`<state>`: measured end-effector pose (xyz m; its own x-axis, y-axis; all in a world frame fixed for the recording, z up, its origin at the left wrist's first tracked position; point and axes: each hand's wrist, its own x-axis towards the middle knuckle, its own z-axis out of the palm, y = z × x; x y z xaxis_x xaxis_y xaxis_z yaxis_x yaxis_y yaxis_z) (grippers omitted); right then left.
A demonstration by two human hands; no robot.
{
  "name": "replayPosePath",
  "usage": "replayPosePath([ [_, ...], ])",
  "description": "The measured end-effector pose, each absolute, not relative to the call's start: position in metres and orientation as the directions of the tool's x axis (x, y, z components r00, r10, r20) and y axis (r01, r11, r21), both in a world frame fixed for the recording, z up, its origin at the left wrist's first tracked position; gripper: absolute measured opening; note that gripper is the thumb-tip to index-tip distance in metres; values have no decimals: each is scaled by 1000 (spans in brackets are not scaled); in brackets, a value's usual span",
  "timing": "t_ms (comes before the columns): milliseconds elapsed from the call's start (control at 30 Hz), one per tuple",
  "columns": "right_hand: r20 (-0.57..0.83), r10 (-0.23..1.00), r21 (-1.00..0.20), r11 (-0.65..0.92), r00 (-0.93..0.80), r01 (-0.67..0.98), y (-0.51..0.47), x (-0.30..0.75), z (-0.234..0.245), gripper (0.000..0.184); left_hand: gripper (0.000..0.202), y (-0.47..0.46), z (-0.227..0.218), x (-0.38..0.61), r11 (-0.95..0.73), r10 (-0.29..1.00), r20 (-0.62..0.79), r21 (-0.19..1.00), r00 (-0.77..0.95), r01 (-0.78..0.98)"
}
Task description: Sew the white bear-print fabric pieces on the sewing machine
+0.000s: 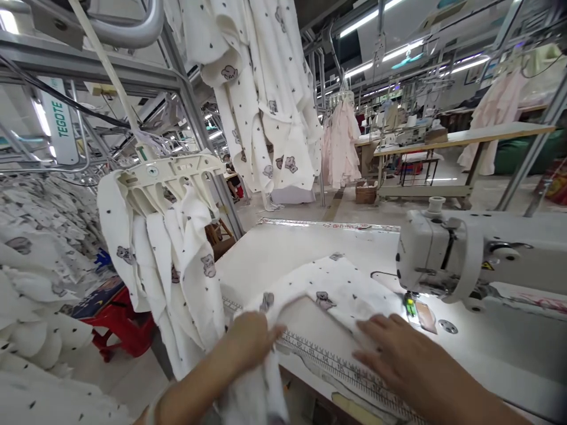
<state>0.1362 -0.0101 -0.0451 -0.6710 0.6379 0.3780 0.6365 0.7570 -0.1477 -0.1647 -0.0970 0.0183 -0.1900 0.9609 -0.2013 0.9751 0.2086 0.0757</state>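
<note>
A white printed fabric piece (330,286) with small grey animal motifs lies on the white sewing table (283,248) and hangs over its front edge. My left hand (250,341) is closed on the fabric where it drops over the edge. My right hand (392,354) lies flat with fingers stretched out, pressing the cloth's right part down near the needle area (410,304). The sewing machine head (436,254) stands just right of the cloth. A printed ruler strip (328,363) runs along the table between my hands.
A cream plastic hanger clamp (170,174) at the left holds several pieces of the same fabric (177,277). More garments (266,100) hang overhead. A red stool (119,324) stands on the floor at left. Other work tables (460,139) and pink garments (343,141) stand behind.
</note>
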Motion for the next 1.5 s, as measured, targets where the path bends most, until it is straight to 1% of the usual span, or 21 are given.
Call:
replayPosePath([
  [33, 330, 631, -168, 771, -702, 614, -15, 139, -47, 36, 66, -112, 23, -162, 135, 955, -280, 131, -94, 982],
  [100, 262, 608, -198, 794, -749, 575, -20, 144, -51, 44, 64, -129, 32, -153, -77, 916, -354, 311, 191, 947],
  [133, 253, 592, -210, 806, -765, 554, -19, 147, -52, 47, 57, -130, 35, -147, -192, 886, -326, 393, 331, 899],
  [167, 250, 575, -227, 817, -779, 530, -16, 151, -52, 46, 48, -126, 37, -140, -297, 861, -261, 440, 437, 848],
  [200, 247, 556, -247, 828, -794, 503, -13, 155, -52, 43, 38, -116, 37, -132, -389, 844, -178, 448, 506, 805],
  [267, 250, 526, -268, 844, -813, 464, -6, 165, -51, 35, 27, -85, 30, -114, -518, 819, -23, 398, 573, 757],
  [367, 262, 502, -233, 862, -825, 451, -2, 183, -53, 32, 28, -30, 8, -83, -649, 738, 106, 380, 666, 659],
  [467, 278, 453, -210, 889, -847, 407, -7, 206, -59, 38, 30, 6, -18, -53, -679, 714, 51, 293, 698, 673],
  [533, 334, 483, -258, 873, -809, 414, -10, 222, -63, 39, 30, 13, -28, -40, -650, 743, -15, 224, 669, 726],
  [600, 379, 541, -322, 838, -751, 440, -10, 234, -62, 34, 32, 8, -31, -34, -612, 776, -33, 206, 630, 764],
  [667, 373, 530, -327, 843, -762, 426, -3, 242, -56, 31, 38, -2, -29, -36, -580, 803, 2, 230, 596, 781],
  [733, 359, 455, -261, 887, -815, 380, 7, 242, -48, 34, 44, -13, -26, -40, -556, 824, 44, 252, 565, 792],
  [800, 376, 408, -199, 913, -832, 357, 16, 238, -45, 40, 44, -24, -26, -43, -545, 830, 42, 267, 556, 794],
  [900, 423, 415, -173, 910, -806, 377, 21, 231, -50, 40, 41, -32, -32, -45, -540, 823, 8, 319, 568, 779],
  [967, 445, 410, -153, 911, -796, 384, 19, 230, -54, 37, 43, -30, -38, -44, -555, 811, 23, 347, 585, 756],
  [1033, 449, 394, -135, 917, -802, 375, 16, 233, -53, 31, 44, -21, -40, -42, -608, 772, 51, 354, 634, 711],
  [1133, 430, 374, -103, 924, -822, 367, 15, 241, -45, 21, 42, 0, -39, -36, -726, 654, 66, 336, 753, 600],
  [1267, 441, 376, -39, 915, -815, 402, 19, 247, -43, 27, 42, 26, -34, -32, -828, 532, 89, 265, 842, 495],
  [1367, 427, 414, -73, 902, -804, 426, 21, 248, -47, 31, 44, 33, -35, -32, -871, 469, 110, 224, 876, 438],
  [1433, 424, 418, -86, 902, -804, 424, 23, 246, -48, 30, 46, 33, -37, -33, -890, 428, 96, 218, 899, 401],
  [1500, 439, 404, -64, 905, -803, 420, 25, 245, -48, 29, 47, 33, -38, -33, -889, 417, 67, 237, 907, 391],
])
